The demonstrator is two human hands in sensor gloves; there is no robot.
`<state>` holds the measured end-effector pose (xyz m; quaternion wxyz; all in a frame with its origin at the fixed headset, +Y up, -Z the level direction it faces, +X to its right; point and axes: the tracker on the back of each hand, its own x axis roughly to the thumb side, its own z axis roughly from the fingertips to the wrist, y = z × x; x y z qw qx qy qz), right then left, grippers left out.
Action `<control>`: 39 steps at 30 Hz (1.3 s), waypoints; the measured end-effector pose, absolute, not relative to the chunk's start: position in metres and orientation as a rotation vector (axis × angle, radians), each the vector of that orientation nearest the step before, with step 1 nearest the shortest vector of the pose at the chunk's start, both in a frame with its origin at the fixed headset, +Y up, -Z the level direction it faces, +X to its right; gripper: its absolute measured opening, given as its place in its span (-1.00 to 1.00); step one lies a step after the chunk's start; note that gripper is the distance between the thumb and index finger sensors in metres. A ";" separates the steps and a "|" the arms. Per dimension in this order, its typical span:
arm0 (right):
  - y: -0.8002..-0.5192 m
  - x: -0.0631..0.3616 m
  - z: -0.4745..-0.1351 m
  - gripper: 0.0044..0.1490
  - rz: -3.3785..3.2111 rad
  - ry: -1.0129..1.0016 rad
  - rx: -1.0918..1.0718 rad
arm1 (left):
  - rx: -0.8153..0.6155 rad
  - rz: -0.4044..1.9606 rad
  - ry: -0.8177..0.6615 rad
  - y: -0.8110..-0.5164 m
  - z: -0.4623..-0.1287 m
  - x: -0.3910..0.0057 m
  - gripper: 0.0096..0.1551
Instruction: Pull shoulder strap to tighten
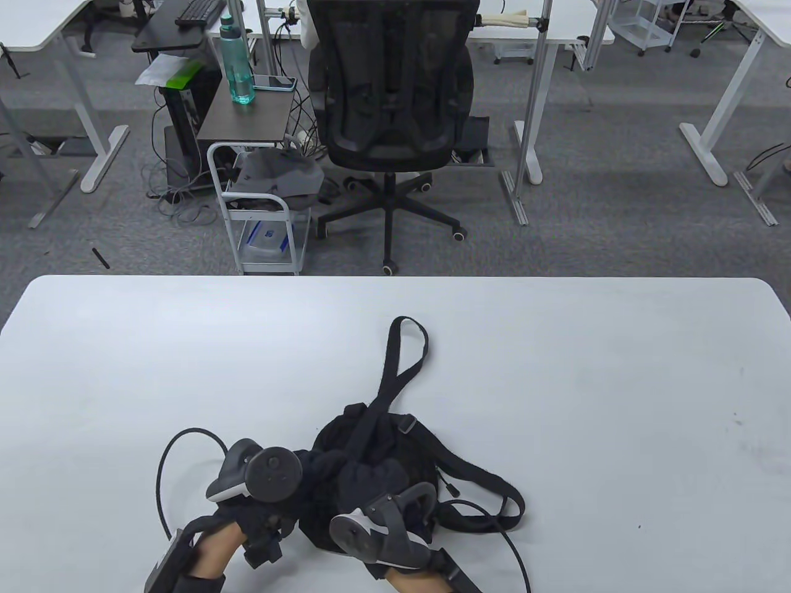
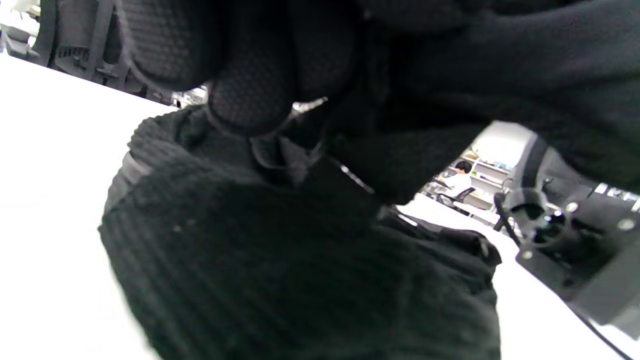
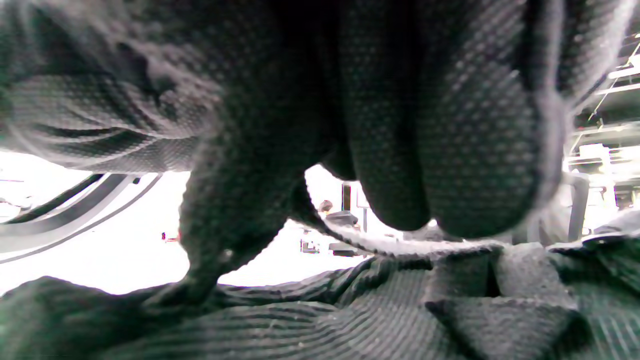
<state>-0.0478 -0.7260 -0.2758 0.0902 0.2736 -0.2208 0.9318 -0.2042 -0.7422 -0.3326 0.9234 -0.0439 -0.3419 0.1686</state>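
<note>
You have a small black bag [image 1: 371,445] lying near the front edge of the white table [image 1: 618,383], a little left of centre, with both your gloved hands on its near side. It is soft, ribbed fabric that slumps flat, so expect it to be light and to slide or bunch toward you as soon as you pull; nothing here looks fragile.

One strap [image 1: 401,364] runs from the top of the bag away from you and ends in a loop lying flat on the table. A second strap [image 1: 488,488] curls out to the right of the bag and back. A pale buckle [image 1: 406,424] sits where the far strap meets the bag, and that is likely the slider to work against.

Your left hand [image 1: 309,469] rests on the bag's left side; in the left wrist view its fingers [image 2: 250,85] curl down against the fabric, but I cannot tell whether they pinch anything. Your right hand [image 1: 371,479] presses on the middle of the bag, and in the right wrist view its fingers [image 3: 400,150] hang close together just above the cloth, with one digit touching it; whether they hold a strap is hidden.

I judge the best hold to be the flat webbing near the buckle, one hand pinning the bag. Webbing is limp yet grippy.
</note>
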 end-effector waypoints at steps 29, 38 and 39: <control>-0.748 -0.004 -0.312 -0.53 2.103 0.104 0.451 | 0.308 -0.086 -0.769 -0.734 -0.303 -0.183 -0.24; -0.750 -0.003 -0.314 -0.54 2.075 0.165 0.434 | 0.299 -0.018 -0.683 -0.746 -0.328 -0.211 -0.23; -0.751 -0.004 -0.314 -0.54 2.079 0.171 0.437 | 0.284 -0.013 -0.678 -0.747 -0.329 -0.213 -0.23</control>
